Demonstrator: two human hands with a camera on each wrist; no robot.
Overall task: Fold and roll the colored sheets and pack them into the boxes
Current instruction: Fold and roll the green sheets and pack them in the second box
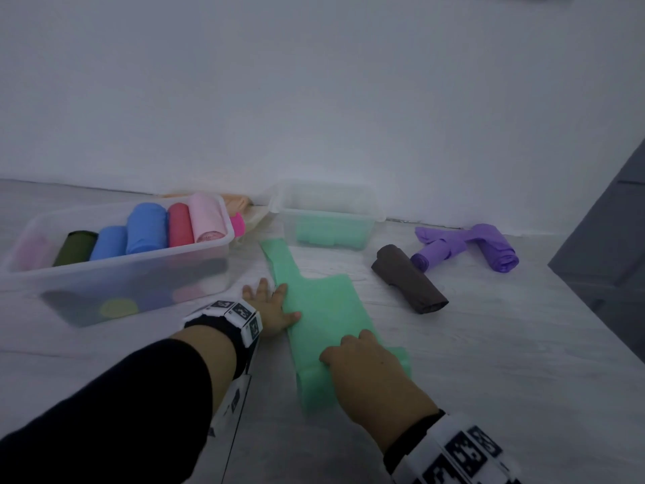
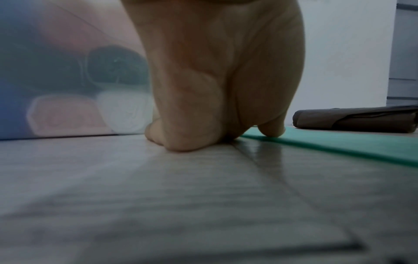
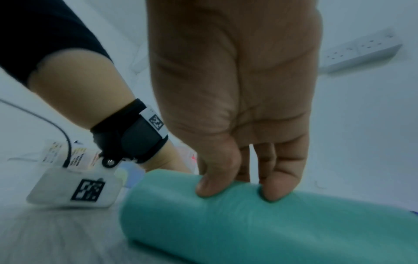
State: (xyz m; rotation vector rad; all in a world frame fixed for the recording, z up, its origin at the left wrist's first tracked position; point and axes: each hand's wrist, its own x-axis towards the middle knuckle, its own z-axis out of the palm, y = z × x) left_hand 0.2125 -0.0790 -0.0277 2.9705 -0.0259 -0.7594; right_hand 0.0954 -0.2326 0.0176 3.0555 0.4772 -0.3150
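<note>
A folded green sheet lies flat on the pale floor, its near end curled into a roll. My right hand grips that rolled end, thumb and fingers curled over it. My left hand lies flat with spread fingers on the sheet's left edge and the floor; its thumb presses the green sheet. A clear box on the left holds several coloured rolls. A second clear box behind the sheet holds green rolls.
A brown roll lies right of the green sheet, and purple rolls beyond it near the wall. Loose peach and pink sheets sit between the two boxes. A grey cabinet stands at the right.
</note>
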